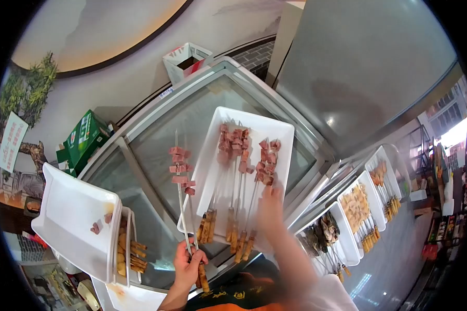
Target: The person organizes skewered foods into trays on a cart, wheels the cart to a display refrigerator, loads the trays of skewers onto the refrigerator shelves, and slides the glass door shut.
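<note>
My left hand (187, 265) is closed around the wooden handles of two meat skewers (179, 168), which point away from me with cubes of raw red meat near their tips. They stand over the left edge of a white tray (277, 132). Inside that tray lie several more meat skewers (238, 142), their metal rods and wooden handles toward me. My right hand (271, 207), smeared by motion, is over the tray's right side beside the meat of the rightmost skewers. Its fingers are too blurred to show whether they touch or grip one.
The tray rests on a glass-topped cabinet (155, 135). Stacked white trays (72, 199) stand at left, the top one with a few meat scraps. At right are trays of other skewers (355, 202). A green box (85, 140) and a white carton (184, 57) sit behind.
</note>
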Available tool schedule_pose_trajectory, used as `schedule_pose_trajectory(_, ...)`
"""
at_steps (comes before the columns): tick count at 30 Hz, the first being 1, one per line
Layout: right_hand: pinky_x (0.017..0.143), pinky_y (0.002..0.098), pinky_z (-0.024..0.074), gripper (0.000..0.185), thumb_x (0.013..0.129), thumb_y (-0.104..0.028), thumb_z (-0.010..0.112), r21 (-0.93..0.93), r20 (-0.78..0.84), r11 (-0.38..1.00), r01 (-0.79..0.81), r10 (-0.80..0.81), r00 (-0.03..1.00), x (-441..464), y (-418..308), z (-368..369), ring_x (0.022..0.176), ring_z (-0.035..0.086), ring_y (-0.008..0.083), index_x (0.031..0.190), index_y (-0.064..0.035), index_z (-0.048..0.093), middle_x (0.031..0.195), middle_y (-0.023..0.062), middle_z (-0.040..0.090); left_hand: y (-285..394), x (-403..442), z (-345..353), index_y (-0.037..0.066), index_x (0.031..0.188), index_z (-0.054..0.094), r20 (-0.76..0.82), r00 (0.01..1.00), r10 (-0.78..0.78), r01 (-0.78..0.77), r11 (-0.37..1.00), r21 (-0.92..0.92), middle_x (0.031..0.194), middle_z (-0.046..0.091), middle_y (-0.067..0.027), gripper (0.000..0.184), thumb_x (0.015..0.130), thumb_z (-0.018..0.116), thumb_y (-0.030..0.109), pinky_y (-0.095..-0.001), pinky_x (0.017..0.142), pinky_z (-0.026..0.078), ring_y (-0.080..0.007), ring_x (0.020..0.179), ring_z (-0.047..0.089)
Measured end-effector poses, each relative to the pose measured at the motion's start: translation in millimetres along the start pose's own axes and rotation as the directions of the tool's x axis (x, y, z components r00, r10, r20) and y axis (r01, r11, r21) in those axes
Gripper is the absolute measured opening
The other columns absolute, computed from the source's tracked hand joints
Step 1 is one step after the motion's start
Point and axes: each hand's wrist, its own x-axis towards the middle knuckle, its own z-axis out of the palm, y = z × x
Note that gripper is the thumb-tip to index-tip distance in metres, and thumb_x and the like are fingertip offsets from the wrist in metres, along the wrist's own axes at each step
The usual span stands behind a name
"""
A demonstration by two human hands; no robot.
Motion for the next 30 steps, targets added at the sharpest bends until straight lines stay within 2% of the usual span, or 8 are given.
schedule_pose_trajectory(3, 0.058, 0.0424, 0.0450, 0.022, 0.072, -0.002, 0.045, -0.031, -0.062, 0.997, 0.074, -0.076, 0.995, 0.3, -23.4, -23.8, 0.068, 0.055, 0.0354, 0.092, 0.0029, 0.039, 0.081, 0.0222, 0.051, -0.9, 0.9, 2.3, 0.002, 0.109, 0.031, 0.011, 1.000, -0.014, 0.014, 1.000, -0.026, 0.061, 0.046, -0.0074, 0.030, 0.081, 0.044, 0.002, -0.0267, 0.049, 0.043, -0.0159, 0.050, 0.049)
schedule_pose_trajectory(5, 0.057, 0.0425, 0.0448, 0.016, 0.074, -0.003, 0.043, -0.007, 0.251, 1.000, 0.021, -0.018, 0.968, -3.0, -40.4, -35.7, 0.065, 0.055, 0.0354, 0.089, 0.0002, 0.039, 0.077, 0.0206, 0.051, 1.5, 0.4, 4.8, 0.003, 0.109, 0.030, 0.018, 1.000, -0.024, 0.025, 0.999, -0.038, 0.060, 0.046, -0.0082, 0.031, 0.082, 0.043, 0.002, -0.0274, 0.047, 0.043, -0.0167, 0.049, 0.049)
schedule_pose_trajectory(13, 0.052, 0.0455, 0.0416, 0.016, 0.074, -0.004, 0.044, 0.183, 0.028, 0.983, 0.007, -0.012, 1.000, 8.4, -29.4, -11.6, 0.062, 0.052, 0.0388, 0.088, -0.0013, 0.038, 0.077, 0.0190, 0.051, 3.7, 1.6, 4.4, 0.003, 0.110, 0.028, 0.032, 0.998, -0.047, 0.048, 0.998, -0.038, 0.062, 0.046, -0.0096, 0.032, 0.081, 0.040, -0.001, -0.0287, 0.043, 0.043, -0.0177, 0.045, 0.048)
schedule_pose_trajectory(16, 0.052, 0.0446, 0.0425, 0.016, 0.072, -0.002, 0.044, 0.085, 0.010, 0.996, -0.020, 0.019, 1.000, 17.8, -29.2, -10.2, 0.063, 0.053, 0.0371, 0.087, -0.0010, 0.040, 0.079, 0.0168, 0.051, 2.6, 2.5, 3.2, 0.003, 0.110, 0.028, 0.033, 0.999, -0.025, 0.027, 0.998, -0.056, 0.062, 0.045, -0.0093, 0.032, 0.081, 0.040, -0.001, -0.0286, 0.042, 0.043, -0.0176, 0.045, 0.048)
schedule_pose_trajectory(22, 0.053, 0.0403, 0.0452, 0.012, 0.070, -0.003, 0.046, -0.034, -0.089, 0.989, 0.146, -0.149, 0.985, 27.9, -38.2, -3.3, 0.065, 0.055, 0.0306, 0.081, -0.0014, 0.049, 0.088, 0.0141, 0.048, 3.0, 1.9, 2.9, 0.003, 0.110, 0.029, 0.010, 0.999, -0.043, 0.044, 0.995, -0.087, 0.063, 0.045, -0.0087, 0.032, 0.080, 0.041, -0.002, -0.0278, 0.042, 0.042, -0.0172, 0.045, 0.048)
schedule_pose_trajectory(24, 0.057, 0.0376, 0.0459, 0.007, 0.070, -0.006, 0.047, -0.134, -0.261, 0.982, 0.135, -0.166, 0.951, 45.7, -32.4, 19.7, 0.074, 0.052, 0.0278, 0.075, -0.0015, 0.051, 0.089, 0.0135, 0.047, -0.1, 2.1, 2.7, 0.003, 0.110, 0.030, 0.001, 0.999, -0.038, 0.038, 0.995, -0.090, 0.063, 0.045, -0.0083, 0.032, 0.080, 0.041, -0.002, -0.0276, 0.042, 0.042, -0.0169, 0.045, 0.048)
schedule_pose_trajectory(27, 0.061, 0.0355, 0.0454, 0.006, 0.069, -0.005, 0.048, -0.213, -0.326, 0.968, 0.136, -0.201, 0.924, 66.2, -21.5, 32.7, 0.081, 0.049, 0.0260, 0.070, -0.0007, 0.052, 0.086, 0.0109, 0.047, 4.2, 2.2, 3.2, 0.002, 0.110, 0.031, 0.004, 0.999, -0.045, 0.046, 0.994, -0.097, 0.065, 0.045, -0.0075, 0.031, 0.081, 0.042, -0.001, -0.0267, 0.045, 0.043, -0.0162, 0.048, 0.049)
schedule_pose_trajectory(30, 0.062, 0.0353, 0.0445, 0.007, 0.067, -0.009, 0.053, -0.074, -0.295, 0.987, 0.145, -0.161, 0.942, 64.9, -20.5, 21.1, 0.083, 0.049, 0.0250, 0.070, -0.0027, 0.055, 0.086, 0.0088, 0.047, 6.9, 4.7, 5.3, 0.001, 0.111, 0.032, 0.045, 0.997, -0.066, 0.071, 0.993, -0.099, 0.070, 0.047, -0.0078, 0.031, 0.082, 0.043, 0.000, -0.0259, 0.049, 0.043, -0.0157, 0.052, 0.050)
